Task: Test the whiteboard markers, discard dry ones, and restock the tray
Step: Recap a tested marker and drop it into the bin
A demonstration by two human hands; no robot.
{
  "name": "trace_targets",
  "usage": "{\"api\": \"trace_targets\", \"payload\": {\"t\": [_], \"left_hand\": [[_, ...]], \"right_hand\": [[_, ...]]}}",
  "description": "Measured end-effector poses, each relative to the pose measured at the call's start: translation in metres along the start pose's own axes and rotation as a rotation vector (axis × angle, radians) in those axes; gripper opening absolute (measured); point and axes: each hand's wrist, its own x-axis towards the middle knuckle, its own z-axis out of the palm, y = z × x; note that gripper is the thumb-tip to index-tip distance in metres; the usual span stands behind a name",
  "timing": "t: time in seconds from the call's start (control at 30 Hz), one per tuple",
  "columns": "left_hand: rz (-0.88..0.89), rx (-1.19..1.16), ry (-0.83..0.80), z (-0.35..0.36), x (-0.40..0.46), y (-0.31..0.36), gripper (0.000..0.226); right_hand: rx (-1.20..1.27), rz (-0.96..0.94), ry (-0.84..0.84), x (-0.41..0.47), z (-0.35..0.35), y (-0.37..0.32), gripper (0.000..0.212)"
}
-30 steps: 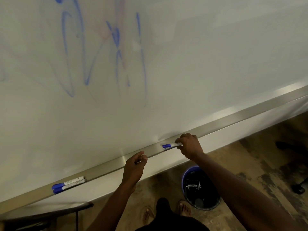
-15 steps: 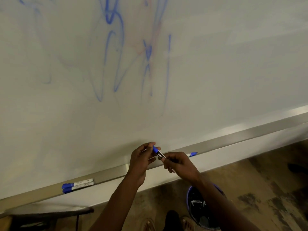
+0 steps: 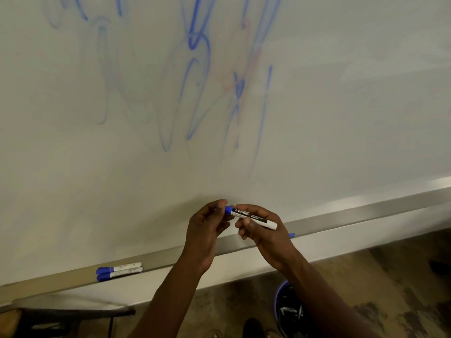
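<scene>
While both hands (image 3: 240,224) grip it, marker (image 3: 251,215) near-level, cap end left.

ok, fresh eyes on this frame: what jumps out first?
Both hands meet mid-frame before the whiteboard: the left hand pinches the blue cap of a marker while the right hand grips its barrel. Blue scribbles cover the board above, and two capped markers lie on the tray, lower left.

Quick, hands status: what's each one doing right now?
Left hand: pinching the blue cap of the marker.
Right hand: gripping that marker's barrel.
</scene>
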Motion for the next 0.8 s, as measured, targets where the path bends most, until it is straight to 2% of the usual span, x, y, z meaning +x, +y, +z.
{"api": "trace_targets", "payload": {"t": [0.13,0.27,0.43,0.57,0.67,0.8], "left_hand": [[0.057,0.052,-0.012,0.002,-0.006,0.008,0.018],[0.083,0.053,0.017,0.005,-0.011,0.018,0.018],[0.079,0.000,0.097,0.008,-0.017,0.032,0.016],[0.043,-0.152,0.076,0.009,-0.027,0.044,0.021],[0.025,-0.135,0.069,0.010,-0.030,0.052,0.020],[0.106,-0.350,0.284,-0.036,-0.012,0.088,0.022]], "right_hand": [[-0.030,-0.014,0.091,0.003,0.015,-0.002,0.026],[-0.046,-0.037,0.116,0.001,0.028,-0.014,0.024],[-0.250,-0.164,0.081,-0.004,0.035,-0.035,0.021],[-0.418,-0.291,0.059,-0.012,0.041,-0.051,0.016],[-0.557,-0.385,0.035,-0.016,0.045,-0.056,0.013],[-0.584,-0.473,0.071,-0.033,0.031,-0.074,0.013]]}}
